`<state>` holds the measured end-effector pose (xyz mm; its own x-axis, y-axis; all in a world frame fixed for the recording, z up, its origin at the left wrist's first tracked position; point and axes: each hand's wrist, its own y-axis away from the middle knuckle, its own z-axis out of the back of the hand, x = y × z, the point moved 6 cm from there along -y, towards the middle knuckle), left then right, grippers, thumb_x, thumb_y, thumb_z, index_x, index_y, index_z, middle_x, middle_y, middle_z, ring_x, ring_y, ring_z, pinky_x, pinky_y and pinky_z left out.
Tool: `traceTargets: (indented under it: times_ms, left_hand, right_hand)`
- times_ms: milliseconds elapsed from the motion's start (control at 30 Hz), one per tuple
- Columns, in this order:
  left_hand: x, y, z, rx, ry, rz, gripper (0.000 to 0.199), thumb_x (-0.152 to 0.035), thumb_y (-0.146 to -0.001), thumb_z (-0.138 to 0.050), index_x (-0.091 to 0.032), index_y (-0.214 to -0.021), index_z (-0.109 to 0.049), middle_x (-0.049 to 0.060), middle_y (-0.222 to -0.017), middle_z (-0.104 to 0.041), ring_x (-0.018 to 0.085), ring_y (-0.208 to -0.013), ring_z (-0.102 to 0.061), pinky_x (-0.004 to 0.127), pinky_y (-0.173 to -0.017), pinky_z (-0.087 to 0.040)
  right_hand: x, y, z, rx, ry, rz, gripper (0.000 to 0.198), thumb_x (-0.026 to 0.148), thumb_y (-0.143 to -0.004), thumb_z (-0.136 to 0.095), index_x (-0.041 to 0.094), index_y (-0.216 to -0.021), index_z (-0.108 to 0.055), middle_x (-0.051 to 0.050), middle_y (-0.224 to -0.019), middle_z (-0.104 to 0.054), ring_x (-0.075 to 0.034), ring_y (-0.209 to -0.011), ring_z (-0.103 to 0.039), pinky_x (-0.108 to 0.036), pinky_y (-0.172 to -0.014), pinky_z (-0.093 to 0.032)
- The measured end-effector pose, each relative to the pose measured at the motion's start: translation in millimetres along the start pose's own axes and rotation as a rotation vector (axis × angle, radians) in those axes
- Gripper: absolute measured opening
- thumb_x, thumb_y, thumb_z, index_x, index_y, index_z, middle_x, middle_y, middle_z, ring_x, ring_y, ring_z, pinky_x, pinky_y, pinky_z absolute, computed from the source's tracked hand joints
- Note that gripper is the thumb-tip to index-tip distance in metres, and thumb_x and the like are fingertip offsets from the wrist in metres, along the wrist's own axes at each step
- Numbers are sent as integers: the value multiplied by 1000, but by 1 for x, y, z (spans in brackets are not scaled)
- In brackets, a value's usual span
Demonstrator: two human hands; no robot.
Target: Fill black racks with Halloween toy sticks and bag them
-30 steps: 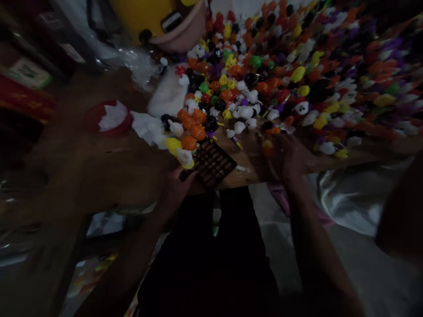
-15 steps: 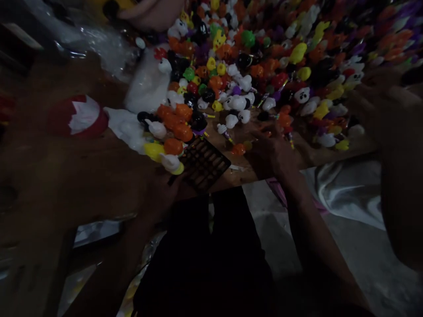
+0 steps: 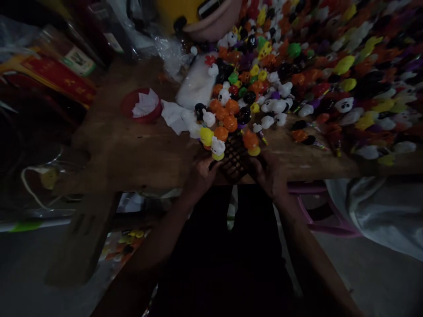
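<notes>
Flanking the black tray (image 3: 235, 164), the left hand (image 3: 202, 172) and the right hand (image 3: 271, 174) meet its near sides at the front edge of the counter (image 3: 142, 163). The tray is divided into a grid of slots and sits at a slant, one corner toward the person's dark trousers (image 3: 211, 255).

On the left hand, thumb and fingers are bent close together just below a white toy (image 3: 218, 146) with a yellow base. On the right hand, they are bent near the yellow base of an orange toy (image 3: 250, 140), which stands at the tray's right side. It is too dark to tell whether either set of fingers is closed on the tray's edge or on a toy's lower end.

A yellow toy (image 3: 206, 136) touches the white toy, and an orange cluster (image 3: 228, 119) lies just behind. Farther left are a white sheet (image 3: 173, 116) and a red bowl (image 3: 155, 116) with paper (image 3: 146, 103) in it. A white packet (image 3: 195, 83) lies behind the sheet.

A big heap (image 3: 297, 70) of mixed toys spreads across the back and right, below and beside a pink basin (image 3: 214, 31). Under the counter at right are a pink stool (image 3: 330, 226) and a pale cloth (image 3: 386, 211).
</notes>
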<state>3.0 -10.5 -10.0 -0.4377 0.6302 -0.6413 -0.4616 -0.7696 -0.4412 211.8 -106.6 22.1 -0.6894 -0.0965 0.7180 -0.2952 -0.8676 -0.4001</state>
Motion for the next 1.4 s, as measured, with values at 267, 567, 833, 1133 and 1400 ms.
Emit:
traceTargets:
  times_ms: [267,567,833,1133,1400]
  left_hand:
    - [-10,1,5,-19,-126,3,17,-26,-90,-76,-19,-105,-79,8,-102,-81,24,-96,-77,33,-89,-60]
    - [-18,1,8,-11,-150,34,15,-28,-94,-73,-19,-105,-79,9,-101,-81,24,-94,-76,34,-86,-60]
    - [-14,1,3,-51,-66,-24,18,-26,-94,-74,-20,-111,-79,9,-110,-80,24,-103,-75,35,-94,-60]
    - [-11,-3,5,20,51,85,20,-35,-94,-73,-18,-100,-82,5,-84,-81,21,-76,-74,32,-80,-58]
    - [-7,-1,5,15,82,70,19,-33,-94,-73,-21,-107,-80,6,-100,-82,23,-89,-76,32,-82,-61]
  right_hand:
    - [1,-6,-29,15,-266,-193,25,41,-94,-63,21,-105,-73,-7,-103,-78,-24,-95,-71,-39,-90,-57]
    - [-3,-10,-37,27,-276,-188,21,38,-89,-66,21,-98,-75,-5,-96,-79,-24,-89,-72,-36,-82,-58]
    - [5,-8,-27,-91,-253,-139,18,41,-89,-72,24,-91,-76,-3,-90,-77,-24,-86,-71,-40,-85,-56]
    - [7,-6,-17,-105,-27,-260,21,40,-78,-72,20,-83,-71,-4,-76,-71,-19,-67,-61,-31,-62,-47]
    - [1,-12,-14,-17,-295,-168,24,46,-88,-68,23,-87,-77,-6,-100,-77,-24,-97,-70,-39,-90,-56]
